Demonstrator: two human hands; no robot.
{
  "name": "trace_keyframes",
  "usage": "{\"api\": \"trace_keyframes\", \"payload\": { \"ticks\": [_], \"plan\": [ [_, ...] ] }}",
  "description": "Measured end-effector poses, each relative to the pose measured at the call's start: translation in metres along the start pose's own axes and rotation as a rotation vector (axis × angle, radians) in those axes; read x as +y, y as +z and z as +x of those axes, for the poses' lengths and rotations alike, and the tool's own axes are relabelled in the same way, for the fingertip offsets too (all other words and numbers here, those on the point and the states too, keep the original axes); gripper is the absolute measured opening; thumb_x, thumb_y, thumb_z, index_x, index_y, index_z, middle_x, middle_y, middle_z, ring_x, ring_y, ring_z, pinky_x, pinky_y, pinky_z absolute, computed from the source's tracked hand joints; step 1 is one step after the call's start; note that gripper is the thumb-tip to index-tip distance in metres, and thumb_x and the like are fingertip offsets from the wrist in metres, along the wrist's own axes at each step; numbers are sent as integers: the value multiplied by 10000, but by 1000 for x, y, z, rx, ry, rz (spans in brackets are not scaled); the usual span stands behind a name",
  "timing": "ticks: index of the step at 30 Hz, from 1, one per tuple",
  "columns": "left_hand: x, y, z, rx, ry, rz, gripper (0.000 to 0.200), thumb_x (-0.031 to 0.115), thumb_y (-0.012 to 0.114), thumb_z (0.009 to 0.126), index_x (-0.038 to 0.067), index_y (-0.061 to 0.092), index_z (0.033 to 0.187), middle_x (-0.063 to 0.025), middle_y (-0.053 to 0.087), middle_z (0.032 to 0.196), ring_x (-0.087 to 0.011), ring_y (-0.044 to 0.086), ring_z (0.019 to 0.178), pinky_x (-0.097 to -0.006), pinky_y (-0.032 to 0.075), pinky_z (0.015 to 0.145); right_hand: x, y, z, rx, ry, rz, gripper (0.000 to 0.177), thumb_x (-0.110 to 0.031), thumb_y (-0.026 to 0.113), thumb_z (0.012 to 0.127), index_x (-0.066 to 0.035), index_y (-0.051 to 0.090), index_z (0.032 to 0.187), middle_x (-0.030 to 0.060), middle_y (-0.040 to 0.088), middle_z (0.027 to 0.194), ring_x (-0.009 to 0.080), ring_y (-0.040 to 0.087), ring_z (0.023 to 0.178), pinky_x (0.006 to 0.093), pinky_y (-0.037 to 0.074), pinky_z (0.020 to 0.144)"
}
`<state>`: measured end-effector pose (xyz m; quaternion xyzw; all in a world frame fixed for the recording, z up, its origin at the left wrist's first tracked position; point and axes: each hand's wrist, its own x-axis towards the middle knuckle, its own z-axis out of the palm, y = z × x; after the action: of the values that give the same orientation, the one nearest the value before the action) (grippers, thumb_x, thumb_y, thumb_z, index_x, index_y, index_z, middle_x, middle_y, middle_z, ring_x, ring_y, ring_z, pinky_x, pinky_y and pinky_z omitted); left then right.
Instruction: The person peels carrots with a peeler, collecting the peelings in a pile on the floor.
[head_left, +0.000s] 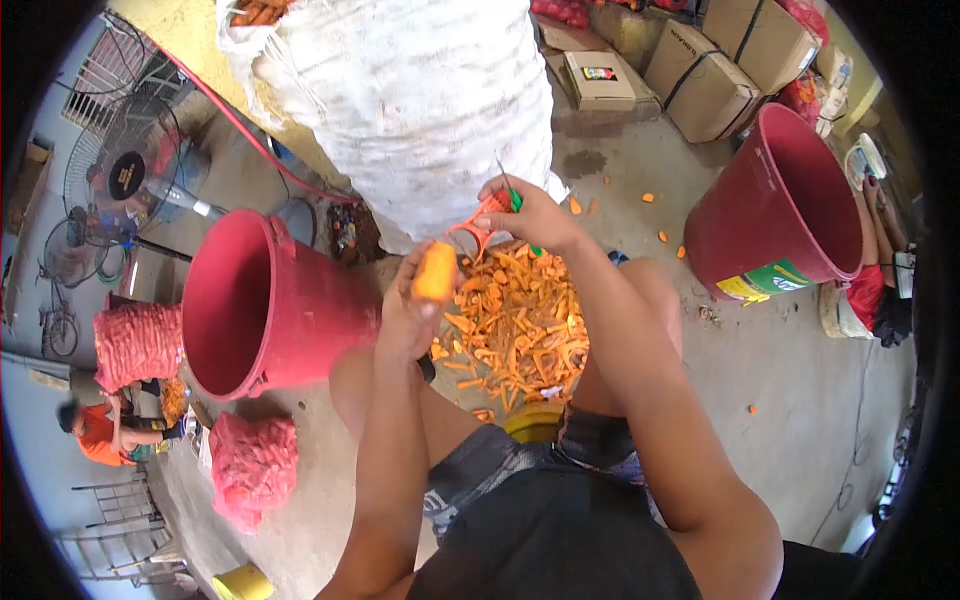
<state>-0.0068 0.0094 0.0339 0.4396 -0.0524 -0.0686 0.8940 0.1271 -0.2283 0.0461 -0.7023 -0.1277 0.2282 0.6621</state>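
A bright orange peeled carrot (435, 272), short and thick, stands in the grip of my left hand (404, 312). My right hand (542, 218) is closed around an orange peeler (480, 237), whose head is close to the carrot's upper end. In the same fist sits a knife with a green handle (516, 201), its thin blade pointing up and away from me. Below both hands, between my legs, a heap of orange peelings and carrot scraps (520, 325) covers the floor. The palm side of my right hand is hidden.
A big white sack (430, 110) of carrots stands right ahead. Large red tubs stand left (272, 320) and right (730, 215). A red mesh sack (252, 465) lies left, near a fan (125, 175). Cartons (700, 85) are at the back right. Another person (98, 435) sits far left.
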Motion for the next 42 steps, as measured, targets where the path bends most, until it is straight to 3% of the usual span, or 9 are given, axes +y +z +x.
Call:
{"api": "trace_keyframes", "payload": {
  "ticks": [8,13,17,24,30,33,35,38,42],
  "plan": [
    [-6,-3,5,99,1,101,1025,74,945,702,-26,356,1534,-129,525,1458,-260,556,1361,-402,470,1162,-23,15,-18,-99,-281,-159,434,-139,906,835,-75,653,1182,1,659,1106,134,598,1088,327,498,984],
    [1,6,-1,-27,-25,38,1080,151,978,682,-44,370,1553,-136,546,1463,-256,575,1341,-397,484,1149,4,-5,7,78,-89,-57,406,-190,876,889,-107,621,1193,33,651,1061,102,607,797,272,504,508],
    [-1,4,4,9,5,-43,1081,257,962,726,-23,359,1578,-130,550,1470,-250,595,1291,-388,491,1111,4,1,10,40,-98,10,404,-189,883,881,-106,625,1181,29,655,1060,100,604,797,259,506,531],
    [-8,3,7,104,5,4,1030,7,903,744,-12,334,1602,-133,549,1486,-259,561,1370,-411,485,1156,-17,17,-16,-100,-298,-138,421,-122,900,839,-81,653,1178,-2,655,1108,120,588,1098,324,482,998],
    [7,-1,-8,-146,-58,74,1079,145,934,724,-38,312,1586,-151,543,1481,-260,592,1314,-407,468,1151,2,-6,6,12,-6,48,365,-108,876,873,-79,649,1157,25,662,1103,112,630,969,286,532,890],
    [8,8,-3,-4,-20,42,1070,152,932,719,-34,325,1579,-148,546,1478,-259,589,1319,-413,466,1160,10,-4,11,56,-117,-53,400,-165,904,838,-156,663,1157,-3,647,998,91,608,818,243,524,552],
    [4,0,4,60,8,36,1038,99,920,723,-33,341,1574,-145,546,1479,-261,585,1338,-409,487,1151,-14,7,-4,-4,-12,17,376,-109,885,862,-88,651,1156,25,668,1115,120,642,986,285,534,903],
    [-1,-1,6,134,21,64,1029,102,923,719,-31,355,1566,-141,547,1481,-262,575,1361,-407,480,1161,-13,19,-14,-59,-403,-194,419,-111,912,821,-94,656,1153,8,668,1118,131,625,1053,311,512,963],
    [-1,4,3,67,-19,75,1016,53,911,721,-36,356,1567,-139,536,1484,-254,574,1359,-400,511,1134,-21,17,-19,-105,-301,-170,459,-110,936,783,-90,656,1146,-8,670,1102,124,603,1068,319,499,978]
  ]
}}
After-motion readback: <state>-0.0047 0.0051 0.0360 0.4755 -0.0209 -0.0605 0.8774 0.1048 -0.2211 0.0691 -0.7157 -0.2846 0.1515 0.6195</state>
